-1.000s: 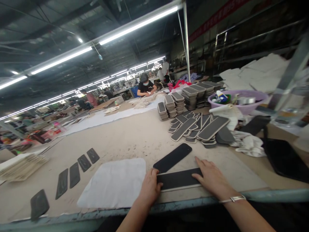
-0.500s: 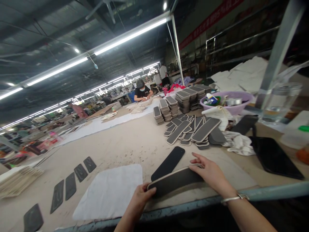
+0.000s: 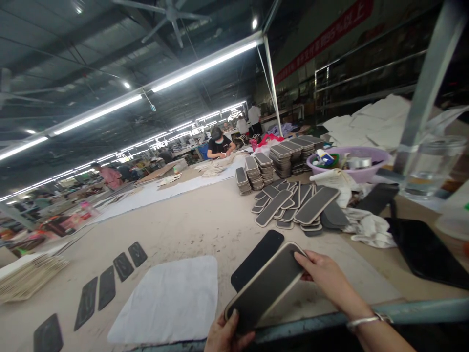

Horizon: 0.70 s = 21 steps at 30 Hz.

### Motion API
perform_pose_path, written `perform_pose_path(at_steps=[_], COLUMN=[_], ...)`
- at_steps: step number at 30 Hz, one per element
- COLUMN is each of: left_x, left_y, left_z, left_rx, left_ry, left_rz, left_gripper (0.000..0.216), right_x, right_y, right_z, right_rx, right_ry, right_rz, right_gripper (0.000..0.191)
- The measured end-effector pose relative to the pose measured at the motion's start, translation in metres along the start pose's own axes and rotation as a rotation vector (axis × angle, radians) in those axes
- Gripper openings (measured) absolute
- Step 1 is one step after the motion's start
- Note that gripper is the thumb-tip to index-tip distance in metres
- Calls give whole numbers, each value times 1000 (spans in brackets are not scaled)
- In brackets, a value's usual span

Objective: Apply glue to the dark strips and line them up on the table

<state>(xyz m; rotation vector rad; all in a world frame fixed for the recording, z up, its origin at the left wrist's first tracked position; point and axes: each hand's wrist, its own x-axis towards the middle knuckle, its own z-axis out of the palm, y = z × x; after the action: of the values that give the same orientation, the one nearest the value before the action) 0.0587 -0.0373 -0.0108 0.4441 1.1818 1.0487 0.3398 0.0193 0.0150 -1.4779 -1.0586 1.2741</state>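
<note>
Between my two hands is a dark grey rounded panel (image 3: 269,283) with a pale edge, tilted so that its broad face shows. My left hand (image 3: 229,332) grips its near left end, thumb on the face. My right hand (image 3: 322,274) pinches its far right edge. Just behind it a plain black rounded panel (image 3: 256,259) lies flat on the table. A loose pile of similar pale-edged panels (image 3: 274,208) spreads farther back, with neat stacks (image 3: 252,171) of them beyond. To the left lies a white sheet (image 3: 168,298).
Several dark pieces (image 3: 87,300) lie in a row on the table's left side, near stacked pale sheets (image 3: 31,276). At right are a purple basket (image 3: 361,171), a white cloth (image 3: 372,227), a black tablet-like slab (image 3: 428,252) and a clear water container (image 3: 427,168). A person (image 3: 220,144) works across the table.
The held panel has turned up steeper, its face now more toward me. My right hand has closed from a looser touch to a pinch, and my left hand has come lower and nearer.
</note>
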Motion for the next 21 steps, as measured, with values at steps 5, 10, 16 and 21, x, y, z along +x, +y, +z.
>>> perform_pose_path(at_steps=[5, 10, 16, 21], left_x=[7, 11, -3, -8], left_y=[-10, -19, -17, -27], left_z=[-8, -15, -13, -7], left_rx=[2, 65, 86, 135], left_ry=[19, 6, -89, -134], left_rz=[-23, -57, -106, -145], left_gripper=[57, 58, 59, 64], right_x=[1, 3, 5, 4], right_y=[-3, 1, 4, 3], right_z=[0, -2, -3, -5], right_rx=[7, 7, 53, 161], right_ry=[-11, -27, -54, -25], right_rz=[-8, 15, 31, 29], right_gripper=[44, 46, 48, 41])
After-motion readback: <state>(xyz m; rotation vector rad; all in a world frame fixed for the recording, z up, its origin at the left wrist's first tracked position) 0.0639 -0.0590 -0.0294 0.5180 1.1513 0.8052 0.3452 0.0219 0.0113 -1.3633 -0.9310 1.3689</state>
